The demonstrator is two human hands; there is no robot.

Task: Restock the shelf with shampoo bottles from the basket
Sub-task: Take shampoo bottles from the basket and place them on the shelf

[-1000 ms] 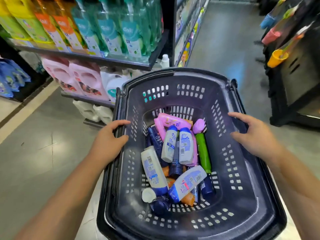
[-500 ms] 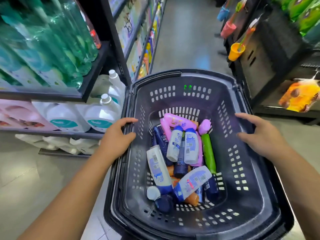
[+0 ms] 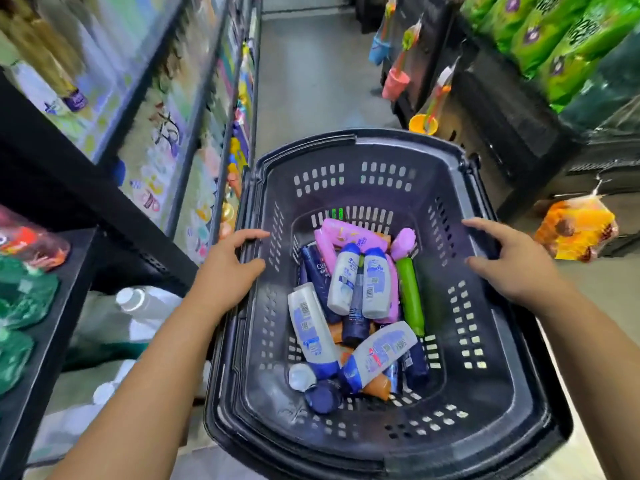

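Note:
A dark plastic basket (image 3: 485,403) fills the middle of the view, carried in front of me. My left hand (image 3: 228,268) grips its left rim, fingers curled over the edge. My right hand (image 3: 509,261) grips the right rim the same way. Several shampoo bottles lie loose in the bottom: white ones with blue caps (image 3: 310,327), dark blue ones (image 3: 317,271), a pink one (image 3: 349,235) and a green one with a pink cap (image 3: 410,296). The shelf (image 3: 194,109) runs along my left, its goods blurred.
An aisle floor (image 3: 311,81) stretches ahead between shelving. On the right stands a dark rack with green bags (image 3: 554,39), hanging coloured cups (image 3: 394,83) and an orange pack (image 3: 575,230) low down. White jugs (image 3: 145,306) sit on a low left shelf beside a black shelf board (image 3: 45,341).
The basket has travelled forward down the aisle; the left shelves with green bottles and white jugs have slid back past me. Both hands keep their hold on the rims.

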